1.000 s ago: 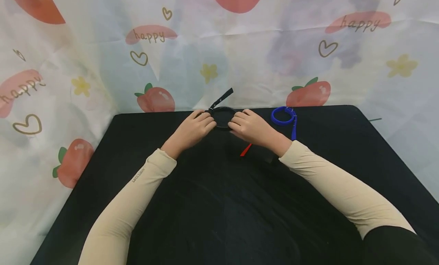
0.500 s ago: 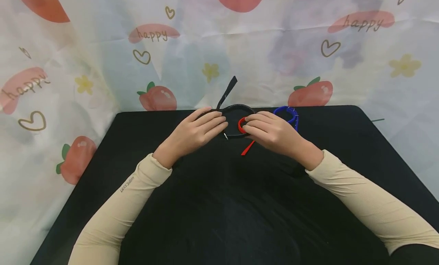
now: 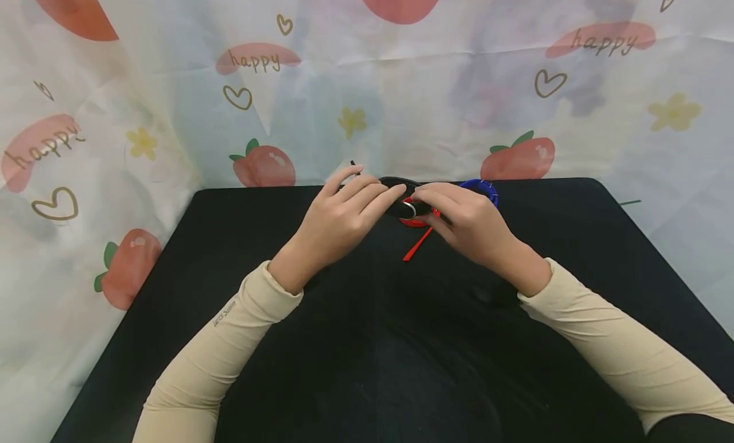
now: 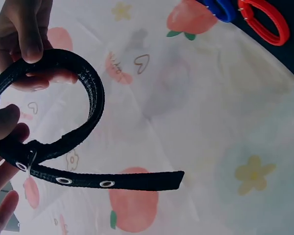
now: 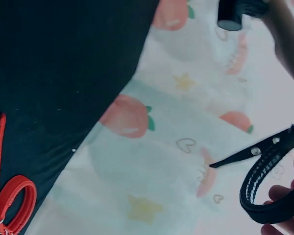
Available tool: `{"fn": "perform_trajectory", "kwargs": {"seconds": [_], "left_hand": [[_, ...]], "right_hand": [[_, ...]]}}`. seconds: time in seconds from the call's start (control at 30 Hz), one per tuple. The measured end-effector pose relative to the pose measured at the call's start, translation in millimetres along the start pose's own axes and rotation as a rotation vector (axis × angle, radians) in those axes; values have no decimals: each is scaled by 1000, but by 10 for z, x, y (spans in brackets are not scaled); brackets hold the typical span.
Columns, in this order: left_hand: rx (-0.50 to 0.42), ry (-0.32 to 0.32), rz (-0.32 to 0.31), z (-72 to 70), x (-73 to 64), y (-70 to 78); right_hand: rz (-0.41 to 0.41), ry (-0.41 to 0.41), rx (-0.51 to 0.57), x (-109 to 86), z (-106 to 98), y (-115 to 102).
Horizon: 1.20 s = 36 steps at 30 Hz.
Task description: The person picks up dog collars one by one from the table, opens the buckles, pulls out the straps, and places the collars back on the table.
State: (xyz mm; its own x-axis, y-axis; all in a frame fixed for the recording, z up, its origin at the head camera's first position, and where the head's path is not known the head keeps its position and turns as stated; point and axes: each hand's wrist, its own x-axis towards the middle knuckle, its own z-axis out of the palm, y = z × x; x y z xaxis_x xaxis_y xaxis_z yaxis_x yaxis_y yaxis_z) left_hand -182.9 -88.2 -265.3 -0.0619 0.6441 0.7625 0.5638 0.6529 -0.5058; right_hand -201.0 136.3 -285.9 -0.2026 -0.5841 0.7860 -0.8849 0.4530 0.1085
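Both hands hold a black collar [image 4: 93, 98], buckled into a loop, with metal eyelets along its loose strap end. My left hand [image 3: 338, 217] pinches it near the buckle, its thumb on the band and some fingers spread below in the left wrist view. My right hand [image 3: 467, 210] grips another stretch of the loop, thumb on one face and fingers behind. In the head view the hands hide much of the collar, and a silvery ring [image 3: 410, 210] shows between them. The loose strap points away from the loop in both wrist views.
A red collar [image 3: 418, 242] lies on the black table [image 3: 344, 341] just behind and below the hands' line. Beyond the right hand is a blue collar [image 3: 484, 189] near the table's far edge. A printed cloth [image 3: 413, 86] hangs behind the table.
The black collar has moved right and turned, so its loose end, upright before, is now mostly behind the left hand. The hands have come closer together.
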Motion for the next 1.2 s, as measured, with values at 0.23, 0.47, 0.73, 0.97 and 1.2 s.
{"fn": "perform_trajectory", "kwargs": {"seconds": [0.23,0.47,0.73,0.97,1.2], "left_hand": [[-99,29,-47,-80,31,-38],[120,83,41,-37,56,44],[71,62,-3,-26,21,89],[-105,37,-99,-53,-32,112],[-17,41,-110,-19,-16,197]], "right_hand": [[-16,109,153,4,-101,-16],[-95,96,41,35,-117,-68],[-159,191,-130,68,-116,-171],[-106,187,-29,5,-134,-113],[-110,222,-44,63,-82,-169]]}}
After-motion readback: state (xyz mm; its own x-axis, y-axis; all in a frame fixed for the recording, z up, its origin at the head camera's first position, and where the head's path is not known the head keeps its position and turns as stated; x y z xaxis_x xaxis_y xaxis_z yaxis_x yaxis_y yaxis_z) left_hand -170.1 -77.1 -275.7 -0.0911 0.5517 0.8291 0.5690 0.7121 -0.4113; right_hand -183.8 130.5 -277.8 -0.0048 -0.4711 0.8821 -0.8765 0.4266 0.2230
